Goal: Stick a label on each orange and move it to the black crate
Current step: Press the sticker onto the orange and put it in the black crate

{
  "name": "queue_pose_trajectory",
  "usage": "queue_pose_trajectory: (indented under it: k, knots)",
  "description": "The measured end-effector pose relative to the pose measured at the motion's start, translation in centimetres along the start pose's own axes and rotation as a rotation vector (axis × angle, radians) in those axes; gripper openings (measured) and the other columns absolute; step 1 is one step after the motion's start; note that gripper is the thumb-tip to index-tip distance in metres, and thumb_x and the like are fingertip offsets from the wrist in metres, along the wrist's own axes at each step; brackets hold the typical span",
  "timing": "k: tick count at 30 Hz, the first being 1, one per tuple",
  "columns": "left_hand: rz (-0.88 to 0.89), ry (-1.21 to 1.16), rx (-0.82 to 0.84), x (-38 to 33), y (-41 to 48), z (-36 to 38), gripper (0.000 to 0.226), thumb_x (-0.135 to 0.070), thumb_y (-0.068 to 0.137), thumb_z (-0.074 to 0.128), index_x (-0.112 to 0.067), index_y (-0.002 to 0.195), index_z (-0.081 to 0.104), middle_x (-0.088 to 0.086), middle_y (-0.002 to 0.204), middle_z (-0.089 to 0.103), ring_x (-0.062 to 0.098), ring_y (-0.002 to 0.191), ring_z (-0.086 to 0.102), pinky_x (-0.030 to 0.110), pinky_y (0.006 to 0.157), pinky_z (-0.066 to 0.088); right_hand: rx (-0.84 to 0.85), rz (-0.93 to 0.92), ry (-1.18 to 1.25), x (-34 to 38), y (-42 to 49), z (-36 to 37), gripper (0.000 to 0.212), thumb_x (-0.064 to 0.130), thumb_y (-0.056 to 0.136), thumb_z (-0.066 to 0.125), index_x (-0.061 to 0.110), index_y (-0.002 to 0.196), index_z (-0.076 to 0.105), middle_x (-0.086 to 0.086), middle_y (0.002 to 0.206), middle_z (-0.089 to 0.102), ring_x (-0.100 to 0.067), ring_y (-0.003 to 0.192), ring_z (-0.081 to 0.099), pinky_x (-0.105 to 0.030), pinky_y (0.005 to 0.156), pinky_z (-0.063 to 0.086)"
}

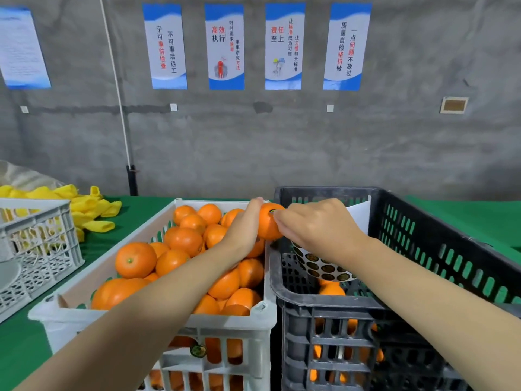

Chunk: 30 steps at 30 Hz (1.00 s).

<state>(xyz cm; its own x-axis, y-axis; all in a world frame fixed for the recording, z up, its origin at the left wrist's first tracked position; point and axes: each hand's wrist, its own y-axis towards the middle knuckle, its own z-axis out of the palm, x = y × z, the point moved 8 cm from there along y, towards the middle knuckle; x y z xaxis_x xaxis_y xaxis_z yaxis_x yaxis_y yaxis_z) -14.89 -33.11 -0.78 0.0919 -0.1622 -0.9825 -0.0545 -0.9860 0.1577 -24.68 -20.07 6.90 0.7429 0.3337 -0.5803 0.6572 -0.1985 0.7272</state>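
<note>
My left hand [244, 225] grips one orange [267, 225] held up over the gap between the two crates. My right hand [318, 230] presses a small round label [273, 211] onto its top with the fingertips. The same hand also holds a white sheet of round dark labels [324, 268] that hangs under the palm. The white crate [158, 328] on the left is full of oranges [180, 258]. The black crate [439, 249] on the right holds a few oranges [331, 290] low inside.
A second white crate [42, 249] stands at the far left, with a pile of yellow foam nets [87, 210] behind it. The table has a green cover [465, 213]. A grey wall with posters rises behind.
</note>
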Motion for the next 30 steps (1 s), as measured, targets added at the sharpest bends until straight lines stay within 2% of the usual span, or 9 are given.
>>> queue_pose_trajectory:
  k: [12, 16, 17, 18, 19, 21, 22, 26, 30]
  knots:
    - [-0.027, -0.039, 0.093, 0.0, -0.3, 0.7, 0.074, -0.051, 0.102, 0.031, -0.028, 0.033, 0.047, -0.008, 0.037, 0.043, 0.003, 0.031, 0.041, 0.014, 0.033, 0.03, 0.23, 0.037, 0.18, 0.1, -0.3, 1.0, 0.035, 0.036, 0.101, 0.04, 0.015, 0.089, 0.066, 0.002, 0.047, 0.052, -0.023, 0.037, 0.044, -0.028, 0.039, 0.034]
    - [-0.064, -0.03, 0.129, -0.3, -0.8, 1.0, 0.06, -0.056, 0.1, 0.033, -0.011, 0.078, 0.067, 0.02, 0.065, 0.063, 0.029, 0.06, 0.057, 0.033, 0.066, 0.054, 0.25, 0.011, 0.167, 0.5, -0.5, 0.9, 0.036, 0.039, 0.097, 0.042, 0.016, 0.085, 0.068, 0.003, 0.044, 0.047, -0.021, 0.036, 0.038, -0.026, 0.039, 0.028]
    - [-0.092, -0.03, 0.121, -0.3, -1.2, 1.0, 0.065, -0.056, 0.1, 0.033, -0.003, 0.096, 0.07, 0.03, 0.082, 0.066, 0.047, 0.098, 0.061, 0.043, 0.082, 0.055, 0.245, -0.008, 0.17, 0.7, -0.6, 1.0, 0.037, 0.04, 0.097, 0.043, 0.016, 0.079, 0.066, 0.003, 0.043, 0.045, -0.02, 0.036, 0.036, -0.025, 0.04, 0.025]
    - [-0.076, -0.02, 0.101, -0.4, -1.1, 0.8, 0.066, -0.057, 0.1, 0.033, -0.003, 0.102, 0.07, 0.031, 0.083, 0.067, 0.013, 0.077, 0.044, 0.042, 0.083, 0.055, 0.23, -0.009, 0.176, 0.7, -0.6, 0.9, 0.04, 0.04, 0.097, 0.043, 0.017, 0.07, 0.063, 0.003, 0.043, 0.045, -0.021, 0.036, 0.035, -0.025, 0.04, 0.024]
    - [-0.048, 0.001, 0.071, -0.6, -1.1, 0.6, 0.056, -0.059, 0.1, 0.031, -0.014, 0.083, 0.061, 0.026, 0.073, 0.065, 0.025, 0.063, 0.054, 0.034, 0.07, 0.053, 0.195, 0.024, 0.177, 0.4, -0.4, 0.7, 0.045, 0.039, 0.097, 0.044, 0.017, 0.062, 0.058, 0.002, 0.043, 0.044, -0.021, 0.036, 0.037, -0.025, 0.039, 0.025]
    - [0.072, 0.096, 0.022, -1.4, -0.8, 0.2, 0.066, -0.063, 0.1, 0.03, -0.009, 0.103, 0.069, 0.015, 0.061, 0.059, 0.012, 0.053, 0.048, 0.022, 0.048, 0.04, 0.09, 0.191, 0.128, -1.6, -0.3, 0.0, 0.051, 0.039, 0.098, 0.044, 0.017, 0.052, 0.05, -0.001, 0.041, 0.045, -0.026, 0.035, 0.043, -0.027, 0.038, 0.03]
    - [0.168, 0.114, 0.027, -2.0, -0.8, 0.3, 0.056, -0.063, 0.1, 0.032, -0.021, 0.088, 0.067, 0.006, 0.063, 0.06, 0.007, 0.053, 0.051, 0.016, 0.044, 0.039, 0.052, 0.318, 0.089, -3.2, -0.5, -0.3, 0.053, 0.041, 0.099, 0.043, 0.016, 0.052, 0.048, -0.003, 0.041, 0.045, -0.028, 0.036, 0.045, -0.028, 0.039, 0.031]
    - [0.35, 0.052, 0.171, -3.2, -1.9, 1.9, 0.045, -0.067, 0.085, 0.046, -0.028, 0.097, 0.065, -0.019, 0.08, 0.07, -0.011, 0.075, 0.064, 0.004, 0.062, 0.045, 0.227, 0.758, 0.007, -9.3, -4.0, 1.3, 0.057, 0.049, 0.103, 0.037, 0.016, 0.057, 0.035, -0.006, 0.05, 0.042, -0.035, 0.05, 0.05, -0.032, 0.049, 0.029]
    - [0.374, 0.1, 0.404, -3.2, -3.1, 4.2, 0.029, -0.062, 0.087, 0.062, -0.038, 0.102, 0.067, -0.027, 0.097, 0.072, -0.011, 0.096, 0.064, 0.01, 0.082, 0.048, 0.402, 0.87, 0.018, -10.7, -6.4, 3.4, 0.057, 0.052, 0.104, 0.028, 0.021, 0.057, 0.034, 0.0, 0.055, 0.043, -0.031, 0.059, 0.05, -0.032, 0.053, 0.031]
